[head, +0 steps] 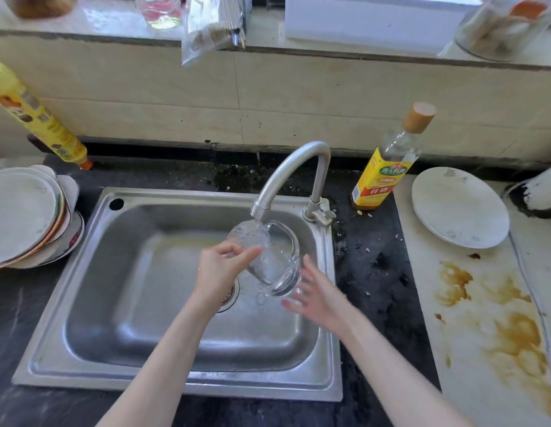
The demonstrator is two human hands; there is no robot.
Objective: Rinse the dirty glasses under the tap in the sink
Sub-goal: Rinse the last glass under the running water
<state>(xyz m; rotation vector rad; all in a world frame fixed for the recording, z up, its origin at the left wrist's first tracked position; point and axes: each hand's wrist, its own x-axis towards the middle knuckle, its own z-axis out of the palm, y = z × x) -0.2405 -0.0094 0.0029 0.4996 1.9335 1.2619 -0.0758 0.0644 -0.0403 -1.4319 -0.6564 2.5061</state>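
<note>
- Broadly, one dark bench (36,318) carries everything, with a pale, brown-stained stretch on its right side.
- One steel sink (120,303) is set into it, a single basin with one round drain partly hidden behind the left wrist.
- One stack of plates (24,217) sits at the left edge of the bench (how many plates are in it I cannot tell), and one single white plate (459,208) lies to the right of the sink.
- One curved tap (295,167) rises from the sink's back right corner, its spout just above the glass.
- Two bottles stand at the back: a yellow bottle (36,115) leaning at the left, and a clear bottle with a yellow label (388,161) just right of the tap.
- One glass (268,257) is in view, clear and wet, held tilted over the basin with its mouth up under the spout and its thick base down toward the right hand.
- Two hands are over the basin: the left hand (220,272) holds the glass by its side, thumb and fingers curled round it.
- The right hand (314,294) is just beside the base of the glass, its fingers (294,303) straight and spread; it is blurred, so whether they touch the base I cannot tell.
</note>
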